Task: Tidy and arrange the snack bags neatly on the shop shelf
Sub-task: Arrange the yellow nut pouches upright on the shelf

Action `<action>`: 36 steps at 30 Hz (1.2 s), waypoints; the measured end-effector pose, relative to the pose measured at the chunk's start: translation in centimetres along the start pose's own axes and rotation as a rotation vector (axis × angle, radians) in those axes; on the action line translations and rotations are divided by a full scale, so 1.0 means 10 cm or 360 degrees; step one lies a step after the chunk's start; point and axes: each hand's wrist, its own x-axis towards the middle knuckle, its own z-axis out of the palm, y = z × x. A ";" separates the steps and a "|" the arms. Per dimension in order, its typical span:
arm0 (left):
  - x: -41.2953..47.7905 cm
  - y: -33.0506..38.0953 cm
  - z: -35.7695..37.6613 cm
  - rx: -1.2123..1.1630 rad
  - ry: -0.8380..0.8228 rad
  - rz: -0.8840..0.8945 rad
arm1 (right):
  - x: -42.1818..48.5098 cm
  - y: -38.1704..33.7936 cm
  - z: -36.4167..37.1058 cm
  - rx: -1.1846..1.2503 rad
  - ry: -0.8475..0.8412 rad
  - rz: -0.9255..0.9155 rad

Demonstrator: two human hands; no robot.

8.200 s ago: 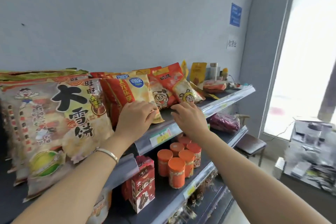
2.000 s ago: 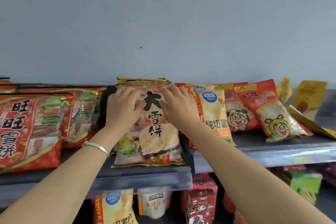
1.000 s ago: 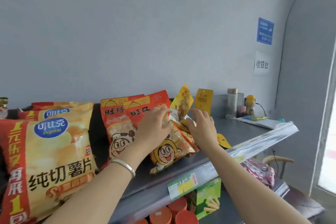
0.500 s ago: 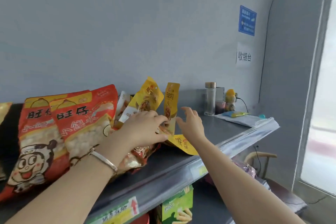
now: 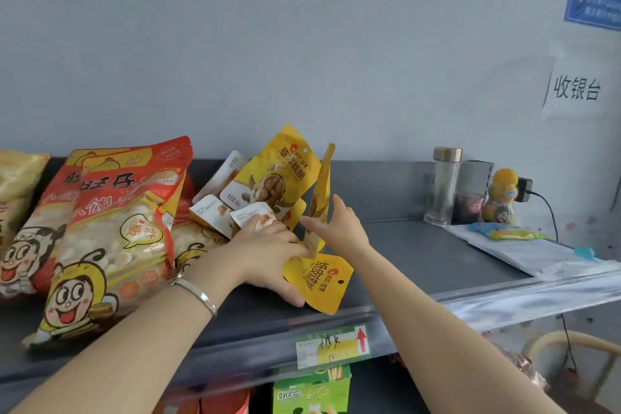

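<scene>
Far left, the red snack bags (image 5: 114, 228) lean back in overlapping rows, cartoon faces out. Their bottoms sit close to the front lip of the shelf (image 5: 420, 255), with only a thin grey strip showing.

Just right of them, a loose fan of yellow pouches (image 5: 279, 175) tilts toward the back panel. Smaller packs with white labels are jumbled in front, none of them squared up.

Here's the left hand (image 5: 268, 255), silver bangle (image 5: 198, 292) at the wrist. Its fingers bend over the left edge of a flat pouch (image 5: 319, 286) lying face up, and the thumb tucks in at the near side. It looks like a grip, though the underside is hidden. That pouch's near corner almost reaches the clear price rail (image 5: 504, 302).

Right beside it, the right hand (image 5: 339, 228) is spread open, straight fingers laid against an upright pouch (image 5: 322, 185) standing edge-on.

Right of the hands the grey deck runs bare, with good open room. Further right, a clear bottle (image 5: 443, 188), a yellow figure-shaped bottle (image 5: 502, 195) and a plugged-in charger (image 5: 524, 190) line the back. Papers (image 5: 524, 255) spread to the front edge at the far right.

Below the rail are a price label (image 5: 332, 344) with a red arrow and a green box (image 5: 312, 393).
</scene>
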 end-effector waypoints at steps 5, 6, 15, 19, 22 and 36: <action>0.07 -0.04 0.09 0.0225 0.0134 0.0061 | 0.08 0.03 0.14 0.0065 0.0027 0.0038; 0.09 -0.06 0.12 0.0269 0.0213 0.0083 | 0.09 0.02 0.13 0.0100 0.0025 0.0065; 0.20 0.02 -0.05 -0.0592 0.0909 -0.0318 | 0.19 0.41 -0.38 0.0613 0.0492 0.0257; 0.47 0.03 -0.09 -0.1342 0.1306 -0.0555 | 0.12 0.67 -0.52 0.0824 0.0626 0.0392; 0.67 0.09 -0.02 -0.1814 0.1478 -0.0582 | 0.10 0.73 -0.51 0.1015 0.0633 0.0430; 0.83 0.22 0.24 -0.2102 0.1598 -0.0429 | 0.08 0.71 -0.46 0.1188 0.0549 0.0340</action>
